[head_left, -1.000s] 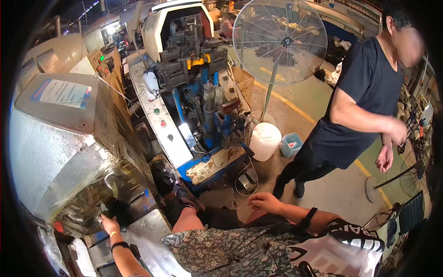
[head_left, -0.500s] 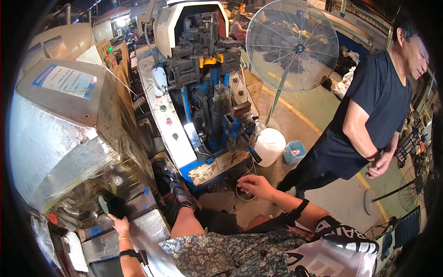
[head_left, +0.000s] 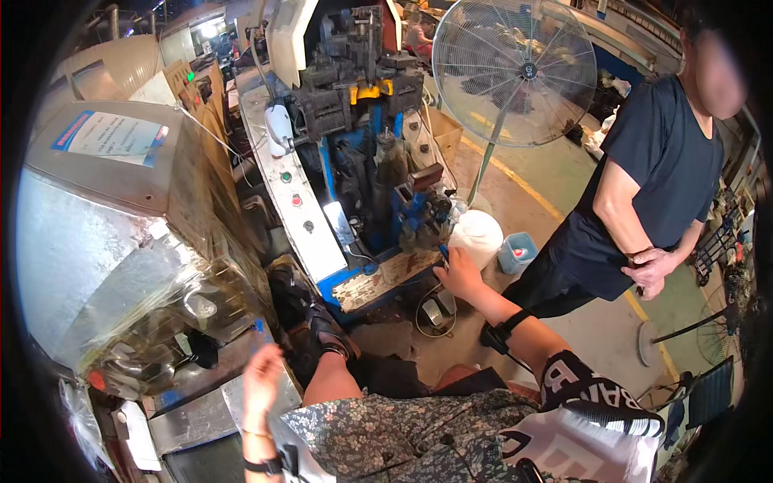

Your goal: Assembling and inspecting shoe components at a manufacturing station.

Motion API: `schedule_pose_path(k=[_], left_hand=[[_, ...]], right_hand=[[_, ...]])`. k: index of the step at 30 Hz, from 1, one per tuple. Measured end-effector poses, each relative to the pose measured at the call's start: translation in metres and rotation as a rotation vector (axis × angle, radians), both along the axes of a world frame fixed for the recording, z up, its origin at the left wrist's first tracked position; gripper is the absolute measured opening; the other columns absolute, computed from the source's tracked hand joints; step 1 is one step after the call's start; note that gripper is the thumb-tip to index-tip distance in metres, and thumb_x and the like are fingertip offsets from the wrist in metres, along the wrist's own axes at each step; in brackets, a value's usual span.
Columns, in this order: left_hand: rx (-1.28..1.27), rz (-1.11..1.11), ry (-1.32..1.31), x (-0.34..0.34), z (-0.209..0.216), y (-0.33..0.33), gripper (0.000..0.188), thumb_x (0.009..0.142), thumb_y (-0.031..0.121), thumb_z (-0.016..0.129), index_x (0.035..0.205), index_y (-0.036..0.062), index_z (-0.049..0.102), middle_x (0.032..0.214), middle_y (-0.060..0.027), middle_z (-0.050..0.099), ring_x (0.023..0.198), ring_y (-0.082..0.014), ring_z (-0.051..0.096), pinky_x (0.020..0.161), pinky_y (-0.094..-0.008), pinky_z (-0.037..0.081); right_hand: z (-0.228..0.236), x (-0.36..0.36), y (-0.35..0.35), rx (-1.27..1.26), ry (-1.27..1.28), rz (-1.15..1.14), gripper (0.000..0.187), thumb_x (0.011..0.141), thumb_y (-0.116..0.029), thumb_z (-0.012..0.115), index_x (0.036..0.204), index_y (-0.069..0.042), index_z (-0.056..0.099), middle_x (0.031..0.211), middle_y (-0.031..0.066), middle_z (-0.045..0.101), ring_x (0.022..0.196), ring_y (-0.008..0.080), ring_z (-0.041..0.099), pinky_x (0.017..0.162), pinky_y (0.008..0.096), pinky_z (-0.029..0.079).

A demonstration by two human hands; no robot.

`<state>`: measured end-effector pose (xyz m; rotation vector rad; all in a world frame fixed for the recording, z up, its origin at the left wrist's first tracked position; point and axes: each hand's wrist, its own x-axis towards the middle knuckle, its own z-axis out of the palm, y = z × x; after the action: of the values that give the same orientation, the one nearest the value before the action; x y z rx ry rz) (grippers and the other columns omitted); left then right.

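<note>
My right hand (head_left: 460,274) is closed around the end of a lever handle (head_left: 444,253) at the front right of the blue and white machine (head_left: 354,282); the fingers hide most of the handle. My left hand (head_left: 262,374) is raised in front of the plastic-wrapped metal machine (head_left: 153,266) on the left. Motion smears its fingers, so their pose is unclear. A dark piece with a pale edge (head_left: 200,349) sits in that machine's opening, apart from my left hand.
A white bucket (head_left: 477,238) and a light-blue bin (head_left: 518,252) stand beyond my right hand. Behind them is a large standing fan (head_left: 515,72). A person in dark clothes (head_left: 656,161) stands at the right. Grey metal pieces (head_left: 436,310) lie on the floor below my right hand.
My right hand has moved forward onto the lever handle. My left hand has come away from the dark piece in the left machine, moving right and up.
</note>
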<state>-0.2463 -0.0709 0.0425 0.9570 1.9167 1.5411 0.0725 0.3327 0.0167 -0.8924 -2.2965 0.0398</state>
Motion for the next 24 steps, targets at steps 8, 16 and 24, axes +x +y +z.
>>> schedule_pose_path(k=[8,16,24], left_hand=[[-0.414,-1.022,0.624,0.160,0.153,0.074,0.050,0.093,0.037,0.065,0.130,0.0045,0.060,0.113,-0.0199,0.067,0.102,-0.0373,0.064,0.090,-0.0425,0.050],[-0.224,-0.729,0.281,0.261,0.002,0.137,0.059,0.090,0.041,0.066,0.134,0.0031,0.054,0.118,-0.0221,0.065,0.109,-0.0393,0.061,0.090,-0.0441,0.050],[-0.250,-0.897,0.774,0.258,-0.021,0.138,0.037,0.085,0.026,0.068,0.116,0.0060,0.061,0.090,-0.0171,0.068,0.081,-0.0381,0.065,0.070,-0.0483,0.053]], right_hand=[[0.033,-0.051,0.021,-0.741,-0.350,-0.211,0.050,0.084,-0.037,0.068,0.108,0.006,0.060,0.107,0.0268,0.067,0.102,0.0394,0.065,0.087,0.0454,0.051],[0.002,-0.053,0.040,-0.809,-0.173,-0.231,0.043,0.085,-0.036,0.068,0.095,0.006,0.069,0.096,0.0253,0.070,0.097,0.0412,0.066,0.083,0.0462,0.052],[0.010,-0.055,0.040,-0.735,-0.197,-0.268,0.037,0.085,-0.028,0.065,0.103,0.004,0.069,0.110,0.0244,0.068,0.104,0.0398,0.065,0.087,0.0468,0.053]])
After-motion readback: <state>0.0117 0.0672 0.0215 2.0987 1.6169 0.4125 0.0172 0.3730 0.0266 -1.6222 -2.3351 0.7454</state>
